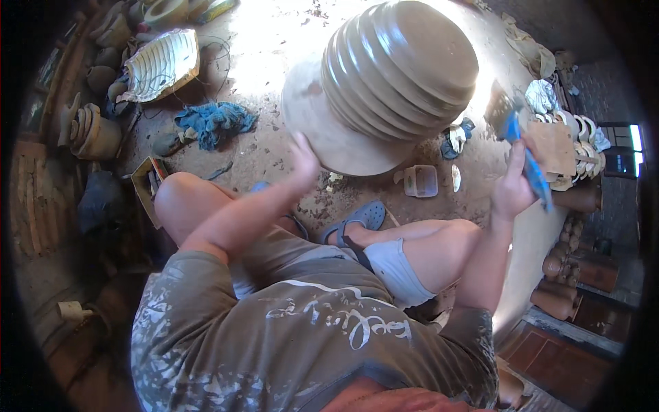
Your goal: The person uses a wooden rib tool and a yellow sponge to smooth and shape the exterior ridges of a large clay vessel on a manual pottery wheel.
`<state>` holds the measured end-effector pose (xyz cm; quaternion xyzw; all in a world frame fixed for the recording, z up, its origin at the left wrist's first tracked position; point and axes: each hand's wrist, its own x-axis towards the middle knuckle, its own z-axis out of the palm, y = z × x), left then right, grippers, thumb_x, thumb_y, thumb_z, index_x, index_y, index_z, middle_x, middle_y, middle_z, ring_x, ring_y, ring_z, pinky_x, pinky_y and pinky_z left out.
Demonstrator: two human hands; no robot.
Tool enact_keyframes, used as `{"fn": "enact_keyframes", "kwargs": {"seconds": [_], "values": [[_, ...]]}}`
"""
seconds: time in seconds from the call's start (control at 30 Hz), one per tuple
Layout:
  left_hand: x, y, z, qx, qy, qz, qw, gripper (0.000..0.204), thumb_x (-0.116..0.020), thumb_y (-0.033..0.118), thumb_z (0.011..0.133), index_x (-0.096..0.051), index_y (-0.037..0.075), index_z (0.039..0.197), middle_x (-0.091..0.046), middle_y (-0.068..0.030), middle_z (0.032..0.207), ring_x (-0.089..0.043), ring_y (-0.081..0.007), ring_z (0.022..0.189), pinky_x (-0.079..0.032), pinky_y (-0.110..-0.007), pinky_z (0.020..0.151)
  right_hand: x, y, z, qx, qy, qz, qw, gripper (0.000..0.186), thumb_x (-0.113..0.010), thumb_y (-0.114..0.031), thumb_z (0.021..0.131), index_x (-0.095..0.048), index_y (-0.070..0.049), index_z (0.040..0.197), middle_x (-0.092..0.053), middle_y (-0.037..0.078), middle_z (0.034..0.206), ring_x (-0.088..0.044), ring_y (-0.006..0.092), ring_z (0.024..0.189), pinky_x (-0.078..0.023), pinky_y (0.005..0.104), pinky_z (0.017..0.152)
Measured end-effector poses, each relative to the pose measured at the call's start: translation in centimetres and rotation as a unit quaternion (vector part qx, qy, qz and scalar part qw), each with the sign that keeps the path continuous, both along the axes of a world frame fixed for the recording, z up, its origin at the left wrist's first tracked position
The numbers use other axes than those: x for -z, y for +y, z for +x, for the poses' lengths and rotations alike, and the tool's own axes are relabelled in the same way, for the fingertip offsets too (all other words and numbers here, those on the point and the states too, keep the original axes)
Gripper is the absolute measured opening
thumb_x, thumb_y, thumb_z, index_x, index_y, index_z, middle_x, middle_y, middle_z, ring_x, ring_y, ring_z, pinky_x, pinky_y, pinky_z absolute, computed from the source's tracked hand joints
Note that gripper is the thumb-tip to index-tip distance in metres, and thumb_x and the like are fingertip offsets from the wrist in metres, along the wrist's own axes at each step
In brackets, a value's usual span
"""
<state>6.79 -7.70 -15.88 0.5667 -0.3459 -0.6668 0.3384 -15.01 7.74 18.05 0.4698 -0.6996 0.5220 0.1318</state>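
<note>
A large, ribbed, wet-looking clay pot (401,69) stands on a round, flat potter's wheel (364,156) before my knees. At the wheel's near-left rim is my left hand (302,163), its fingers stretched out and slightly blurred; they appear to touch the edge. Off to the right of the pot, raised and apart from it, my right hand (516,184) is closed around a long, thin blue tool (537,180). Both ends of that tool stick out of the grip, and its exact kind is unclear.
Past my left knee lie a crumpled blue cloth (214,123) and a ribbed, pale curved piece (161,64). A clear plastic tub (421,181) sits on the floor close to the wheel. Clay pots (557,299) line the right side; a box (146,189) stands beside my left knee.
</note>
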Motion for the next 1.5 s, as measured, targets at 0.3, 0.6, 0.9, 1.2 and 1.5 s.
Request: {"fn": "enact_keyframes", "kwargs": {"seconds": [0.3,0.6,0.9,1.2,1.5], "values": [[-2.8,-4.7,-0.3,-0.01,0.047,0.076,0.996,0.103,-0.036,0.074,0.1,-0.011,-0.004,0.162,-0.026,-0.0296,0.165,-0.034,-0.038,0.15,-0.026,-0.047,0.125,-4.6,-3.6,-2.3,-0.102,0.022,0.091,0.99,0.013,-0.067,-0.007,0.1,-0.07,0.001,0.11,-0.071,0.006,0.107,-0.064,0.0138,0.099,-0.05,0.0294,0.09],[-1.1,9.2,-1.2,0.283,0.009,0.116,0.952,0.09,-0.034,0.068,0.104,-0.019,-0.001,0.159,-0.056,-0.0282,0.141,-0.056,-0.038,0.128,-0.044,-0.051,0.108,-5.7,-5.5,-1.3,-0.124,0.079,0.112,0.983,0.006,-0.068,-0.002,0.097,-0.071,0.003,0.1,-0.071,0.01,0.096,-0.067,0.0191,0.093,-0.054,0.0341,0.08],[5.3,-5.0,1.7,0.118,0.173,0.134,0.969,0.095,-0.02,0.075,0.101,-0.029,0.0,0.158,-0.055,-0.0311,0.141,-0.062,-0.0474,0.12,-0.052,-0.054,0.102,-7.6,-8.5,2.1,-0.135,0.205,0.142,0.959,0.005,-0.07,-0.003,0.089,-0.07,0.001,0.092,-0.07,0.015,0.094,-0.066,0.0313,0.087,-0.051,0.0406,0.079],[-2.4,-3.6,0.8,0.12,0.285,0.126,0.943,0.088,-0.029,0.067,0.106,-0.019,-0.001,0.162,-0.033,-0.0208,0.165,-0.038,-0.0344,0.148,-0.036,-0.046,0.118,-7.5,-8.7,1.8,-0.113,0.225,0.14,0.957,0.006,-0.07,-0.006,0.089,-0.069,0.0,0.091,-0.067,0.015,0.092,-0.065,0.0329,0.086,-0.051,0.0427,0.078],[-13.2,7.1,3.2,0.433,0.049,0.198,0.878,0.084,-0.02,0.065,0.107,-0.027,0.0,0.16,-0.039,-0.02,0.161,-0.043,-0.0333,0.145,-0.033,-0.047,0.12,-7.7,-8.9,1.1,-0.108,0.231,0.14,0.957,0.007,-0.071,-0.005,0.088,-0.069,0.0,0.092,-0.068,0.015,0.091,-0.065,0.0333,0.085,-0.05,0.0428,0.077]]}}
